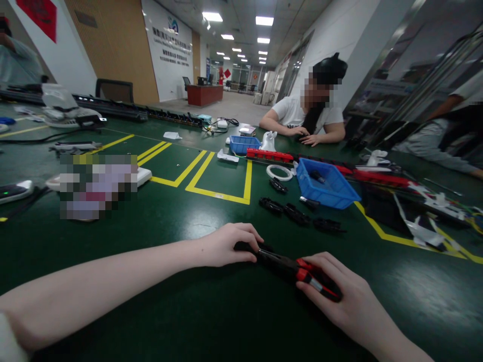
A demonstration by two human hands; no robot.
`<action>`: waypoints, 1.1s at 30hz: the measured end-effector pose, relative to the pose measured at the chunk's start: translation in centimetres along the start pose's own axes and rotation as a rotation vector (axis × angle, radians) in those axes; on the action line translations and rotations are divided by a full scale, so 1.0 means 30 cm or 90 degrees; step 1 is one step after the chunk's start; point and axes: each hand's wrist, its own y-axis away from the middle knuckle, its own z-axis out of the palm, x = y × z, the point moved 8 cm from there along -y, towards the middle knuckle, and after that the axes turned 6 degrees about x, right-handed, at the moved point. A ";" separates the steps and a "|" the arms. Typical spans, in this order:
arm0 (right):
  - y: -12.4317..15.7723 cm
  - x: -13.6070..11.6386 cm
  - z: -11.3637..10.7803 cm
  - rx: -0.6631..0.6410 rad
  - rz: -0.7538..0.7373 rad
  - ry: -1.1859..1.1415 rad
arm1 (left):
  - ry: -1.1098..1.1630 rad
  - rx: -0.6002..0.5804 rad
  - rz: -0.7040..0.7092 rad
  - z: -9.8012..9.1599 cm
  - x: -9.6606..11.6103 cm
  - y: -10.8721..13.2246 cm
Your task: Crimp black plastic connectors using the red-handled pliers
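In my right hand (pixel 335 291) is a pair of pliers (pixel 281 264) with red and black handles, its jaws pointing left toward my other hand. My left hand (pixel 230 246) is closed in a pinch at the tips of the jaws. A small black part (pixel 267 247) shows there beside the fingertips, mostly hidden, and its exact kind is unclear. Beyond my hands lie several black plastic pieces (pixel 296 214) in a loose group on the green table (pixel 169 311).
Behind the black pieces stand a blue bin (pixel 328 188) and a white ring-shaped roll (pixel 279 173). A smaller blue tray (pixel 244 145) and long red strips (pixel 269 155) lie farther back. Yellow tape (pixel 219 195) marks the tabletop. A person (pixel 309 118) sits across the table.
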 end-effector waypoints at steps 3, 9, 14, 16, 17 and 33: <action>0.004 -0.005 0.003 -0.004 -0.016 0.025 | -0.001 -0.005 0.005 0.002 -0.003 0.000; 0.012 -0.042 -0.022 0.079 -0.113 0.099 | -0.008 -0.004 0.014 0.001 0.006 0.001; 0.013 -0.071 -0.048 0.128 -0.225 0.160 | -0.020 -0.008 0.033 0.000 0.022 0.000; 0.012 -0.074 -0.061 0.151 -0.246 0.186 | -0.015 -0.010 0.038 0.001 0.023 -0.002; 0.012 -0.076 -0.066 0.161 -0.253 0.196 | -0.012 -0.011 0.037 0.002 0.021 -0.003; 0.002 -0.045 -0.080 0.186 -0.213 0.191 | -0.031 -0.007 0.018 0.007 0.018 -0.001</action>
